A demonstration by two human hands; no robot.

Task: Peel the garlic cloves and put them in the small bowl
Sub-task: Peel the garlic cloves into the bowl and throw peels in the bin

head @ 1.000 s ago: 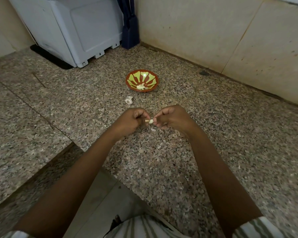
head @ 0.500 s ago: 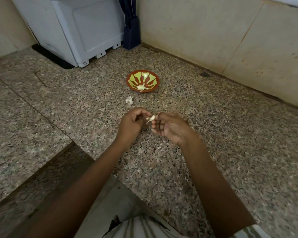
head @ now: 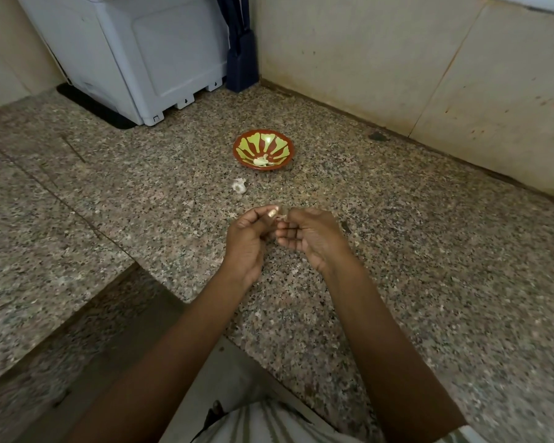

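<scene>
Pale garlic clove (head: 279, 213), small and blurred, sits pinched between the fingertips of both hands just above the tabletop (head: 429, 266). The left hand (head: 247, 239) has its fingers curled in, thumb and forefinger closed narrowly on the clove. The right hand (head: 312, 238) meets it from the other side, fingers bent toward the palm and their tips on the same clove. How much skin is left on it cannot be told.

Beyond the hands, a loose piece of garlic (head: 239, 185) lies on the speckled granite, near the small bowl (head: 237, 148). The bowl is red-brown with yellow-green petals painted inside, and a few peeled cloves (head: 261, 161) rest at its bottom.

Farther back stands a white appliance (head: 135, 52) with a dark blue object (head: 242, 59) just beside it, against beige wall tiles (head: 381, 59).

Both forearms reach forward from the bottom edge, angled inward so the hands meet in the middle. Striped clothing (head: 269, 426) shows between them.
</scene>
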